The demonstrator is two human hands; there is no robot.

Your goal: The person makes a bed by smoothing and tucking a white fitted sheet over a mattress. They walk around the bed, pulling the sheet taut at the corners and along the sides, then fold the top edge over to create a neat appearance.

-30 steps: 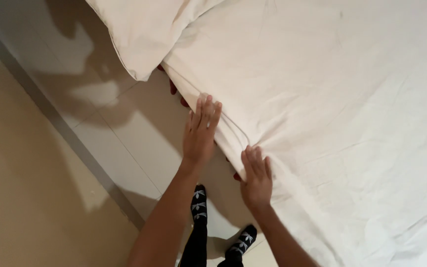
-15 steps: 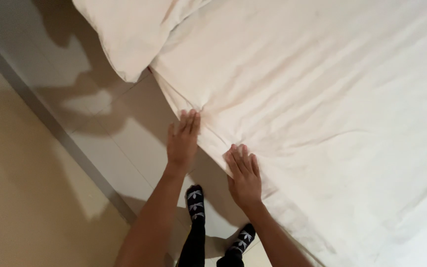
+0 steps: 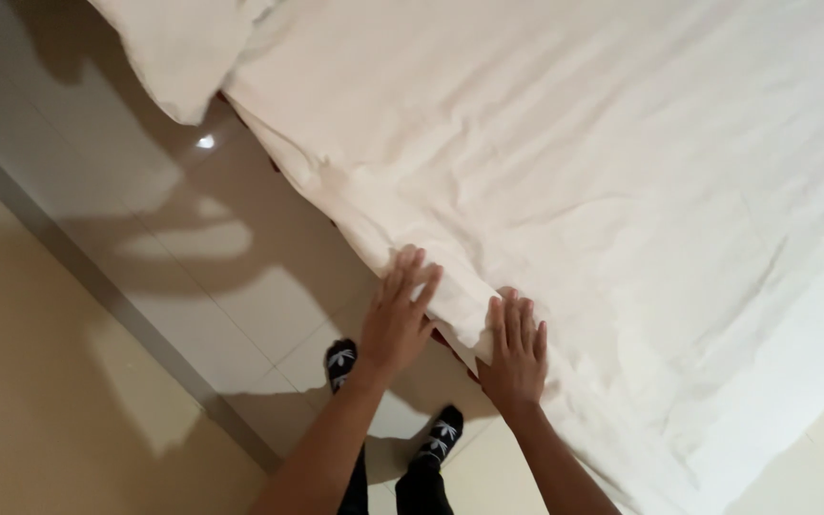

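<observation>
Now, compared with half a second ago, I see that my view has shifted: the pillow (image 3: 178, 52) sits higher and further left, only its lower corner still showing, and both hands have slid along the bed's edge toward the foot. My left hand (image 3: 398, 319) lies flat with fingers spread and straight, palm pressed on the side fold of the white sheet (image 3: 565, 191) where it drops over the mattress edge; it grips nothing. My right hand (image 3: 515, 353) is likewise open and flat, fingers together, resting on the same sheet just beside the left. The sheet covers the whole bed, wrinkled, its edge running diagonally from the pillow down past my hands. Below, my feet in black socks (image 3: 340, 364) with white leaf-shaped marks stand on glossy pale floor tiles (image 3: 193, 238), with a grey strip (image 3: 97, 286) bordering the beige wall.
</observation>
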